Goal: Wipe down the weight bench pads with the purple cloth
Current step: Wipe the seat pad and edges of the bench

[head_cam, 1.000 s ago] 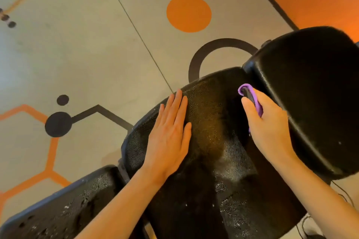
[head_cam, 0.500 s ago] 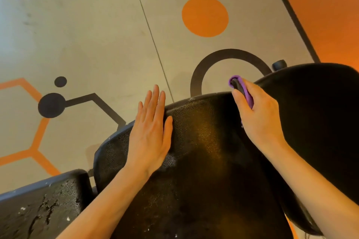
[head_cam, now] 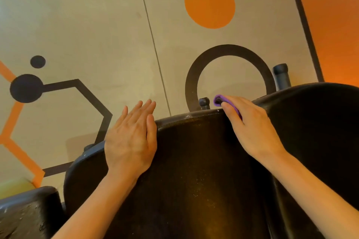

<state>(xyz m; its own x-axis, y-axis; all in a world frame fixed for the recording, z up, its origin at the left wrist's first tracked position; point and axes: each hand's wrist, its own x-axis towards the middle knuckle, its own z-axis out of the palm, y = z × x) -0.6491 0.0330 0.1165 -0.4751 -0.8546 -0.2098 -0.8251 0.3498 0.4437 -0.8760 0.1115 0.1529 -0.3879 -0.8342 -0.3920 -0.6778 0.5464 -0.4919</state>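
The black middle bench pad (head_cam: 194, 170) fills the lower centre, with a second black pad (head_cam: 320, 132) to its right. My left hand (head_cam: 132, 139) lies flat with straight fingers on the middle pad's left edge. My right hand (head_cam: 250, 128) holds the folded purple cloth (head_cam: 220, 100) at the pad's far edge, in the gap between the two pads. Only the cloth's front tip and a thin strip show past my fingers.
A third worn black pad (head_cam: 27, 213) sits at the lower left. Two black frame knobs poke up behind the pads, a small one (head_cam: 204, 103) and a taller one (head_cam: 280, 75). The floor (head_cam: 97, 25) beyond carries orange and black markings.
My right hand slid the cloth along the gap up to the middle pad's far edge. My left hand shifted toward the pad's left edge. The view moved forward over the pads.
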